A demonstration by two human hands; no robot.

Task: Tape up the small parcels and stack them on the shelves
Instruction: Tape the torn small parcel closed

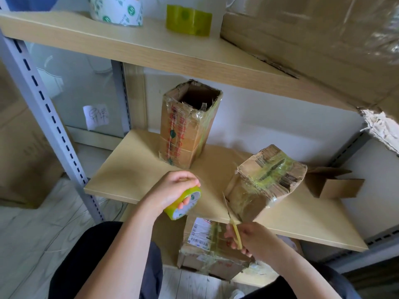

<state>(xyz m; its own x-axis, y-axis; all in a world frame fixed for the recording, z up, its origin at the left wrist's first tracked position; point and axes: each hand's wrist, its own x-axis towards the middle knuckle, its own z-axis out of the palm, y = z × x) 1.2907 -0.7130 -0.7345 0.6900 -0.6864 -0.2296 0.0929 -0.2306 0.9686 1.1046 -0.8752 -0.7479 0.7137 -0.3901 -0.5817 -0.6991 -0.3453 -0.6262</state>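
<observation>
While the left hand point(170, 190) is gripping a roll of yellow-green tape point(183, 205), fingers curled through its core and thumb over the rim, the right hand point(248, 237) is pinching a thin yellow strip point(236, 233) between thumb and fingers. That strip is running up toward the taped parcel point(265, 182), which is sitting tilted on the middle shelf point(129, 175), just above and beyond the right hand. A film of clear tape is stretching between the roll and this parcel, so the parcel is lying to the right of the left hand and close to both hands.

Behind the taped parcel, toward the back left of the shelf, a tall open carton point(187, 124) is standing upright, its torn top gaping. To the parcel's right, a small flattened box point(332, 182) is lying open. Below the parcel, on the shelf underneath, a labelled package point(207, 247) is resting, partly hidden by the right hand. Above the parcel, the top shelf point(151, 46) is carrying a white tape roll point(116, 9), a green tape roll point(189, 20) and a large wrapped box point(323, 39).
</observation>
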